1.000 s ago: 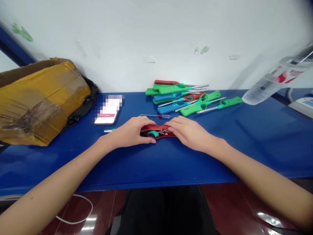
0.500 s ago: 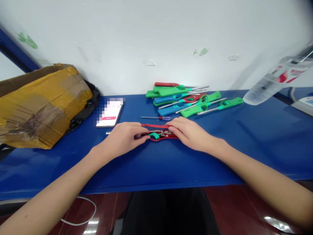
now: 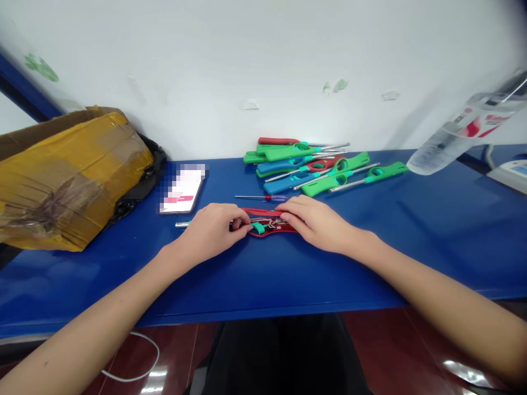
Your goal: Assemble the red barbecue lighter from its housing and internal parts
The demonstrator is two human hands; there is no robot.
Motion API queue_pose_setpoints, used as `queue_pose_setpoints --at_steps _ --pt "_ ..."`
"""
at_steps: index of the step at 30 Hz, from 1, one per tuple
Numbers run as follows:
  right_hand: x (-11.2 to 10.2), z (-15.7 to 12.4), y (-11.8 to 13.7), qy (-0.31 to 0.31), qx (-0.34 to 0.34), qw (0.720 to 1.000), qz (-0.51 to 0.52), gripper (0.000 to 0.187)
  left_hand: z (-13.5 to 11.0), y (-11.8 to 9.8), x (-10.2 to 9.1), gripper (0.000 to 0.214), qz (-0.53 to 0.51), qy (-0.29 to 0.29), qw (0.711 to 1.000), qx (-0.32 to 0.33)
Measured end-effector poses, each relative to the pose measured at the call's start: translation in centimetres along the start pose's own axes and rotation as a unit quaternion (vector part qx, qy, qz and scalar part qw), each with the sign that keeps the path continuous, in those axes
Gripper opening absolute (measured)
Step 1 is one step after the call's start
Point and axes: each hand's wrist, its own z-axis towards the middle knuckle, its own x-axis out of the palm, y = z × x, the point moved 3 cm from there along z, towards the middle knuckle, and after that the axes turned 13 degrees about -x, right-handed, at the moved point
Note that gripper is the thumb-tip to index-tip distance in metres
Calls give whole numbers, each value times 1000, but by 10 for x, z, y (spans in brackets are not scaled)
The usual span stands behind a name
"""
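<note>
A red lighter body lies opened on the blue table, showing a teal trigger and metal parts inside. My left hand pinches its left end, fingers curled. My right hand presses on its right end with fingers closed over it. The lighter's metal tube sticks out to the left past my left hand. A small red-handled screwdriver lies just behind the lighter, apart from both hands.
A pile of several green, blue and red long lighters lies at the back by the wall. A phone sits left of centre. A taped cardboard box stands at the left. A clear plastic bottle hangs in at the right.
My left hand shifted slightly along the lighter's left end. The right hand stayed on the right end. The view moved a little.
</note>
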Motion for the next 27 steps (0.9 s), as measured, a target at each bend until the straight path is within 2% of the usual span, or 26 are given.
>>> queue_pose_setpoints --at_steps 4,13,21,27 --pt "0 0 0 -5 -4 1000 -3 33 0 -2 1 10 -9 3 1000 4" --pt "0 0 0 0 -4 1000 -5 35 -1 -1 11 13 -17 -58 998 23" --pt "2 -1 -1 -11 -5 1000 -7 36 1 -1 15 16 -23 -76 997 19" --pt "2 0 0 -16 -2 1000 4 34 0 -1 17 21 -24 -99 994 47"
